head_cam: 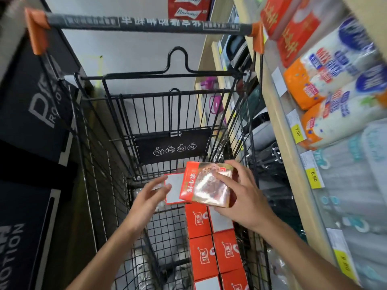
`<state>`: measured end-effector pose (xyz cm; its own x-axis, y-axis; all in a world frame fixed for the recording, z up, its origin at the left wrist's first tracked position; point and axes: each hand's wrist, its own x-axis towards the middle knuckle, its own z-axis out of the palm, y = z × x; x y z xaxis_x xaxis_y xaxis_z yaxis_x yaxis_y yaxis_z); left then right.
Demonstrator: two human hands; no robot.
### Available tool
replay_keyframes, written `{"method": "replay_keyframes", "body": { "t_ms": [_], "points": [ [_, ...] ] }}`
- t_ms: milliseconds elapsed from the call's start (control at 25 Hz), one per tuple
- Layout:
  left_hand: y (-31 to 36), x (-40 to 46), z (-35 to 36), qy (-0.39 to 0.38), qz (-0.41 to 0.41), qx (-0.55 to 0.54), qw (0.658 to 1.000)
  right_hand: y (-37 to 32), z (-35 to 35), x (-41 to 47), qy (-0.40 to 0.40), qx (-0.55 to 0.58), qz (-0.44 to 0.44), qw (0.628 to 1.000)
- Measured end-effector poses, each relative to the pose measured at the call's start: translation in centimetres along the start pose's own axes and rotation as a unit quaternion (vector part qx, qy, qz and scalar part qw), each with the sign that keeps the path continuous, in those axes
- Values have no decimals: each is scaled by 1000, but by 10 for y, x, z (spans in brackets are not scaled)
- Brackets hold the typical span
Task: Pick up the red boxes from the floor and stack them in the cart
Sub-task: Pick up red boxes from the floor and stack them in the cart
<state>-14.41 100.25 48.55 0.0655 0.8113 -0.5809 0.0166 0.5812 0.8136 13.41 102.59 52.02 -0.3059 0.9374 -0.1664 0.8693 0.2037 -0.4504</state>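
A black wire cart point(109, 155) fills the middle of the head view, seen from above. Several red boxes point(211, 248) stand packed in a row along its right side. My right hand point(240, 195) grips a red box with a meat picture point(206, 185) above that row, tilted. Just to its left lies another red box with a white face point(174, 188). My left hand point(150, 195) has its fingers spread, and the fingertips touch the left edge of that white-faced box.
A store shelf point(293, 126) with rice bags, bottled water and yellow price tags runs along the right, close to the cart. Black display boxes point(31, 114) stand on the left. The cart's handle bar point(146, 23) with orange ends crosses the top.
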Motion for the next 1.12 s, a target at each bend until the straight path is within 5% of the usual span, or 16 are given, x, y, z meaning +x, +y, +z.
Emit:
{"method": "replay_keyframes", "body": {
  "t_ms": [280,600,960,1120],
  "points": [
    [14,-8,-8,20,54,-3,998,-2,-8,40,-78,-206,8,975],
    [-5,-8,-11,-4,74,4,997,-7,38,73,-176,-413,12,893],
    [14,-19,-9,-14,104,57,993,9,31,68,-213,-342,-7,915],
    [66,-28,-12,-39,161,218,962,-14,-14,56,-173,-238,-26,956]
  ]
}}
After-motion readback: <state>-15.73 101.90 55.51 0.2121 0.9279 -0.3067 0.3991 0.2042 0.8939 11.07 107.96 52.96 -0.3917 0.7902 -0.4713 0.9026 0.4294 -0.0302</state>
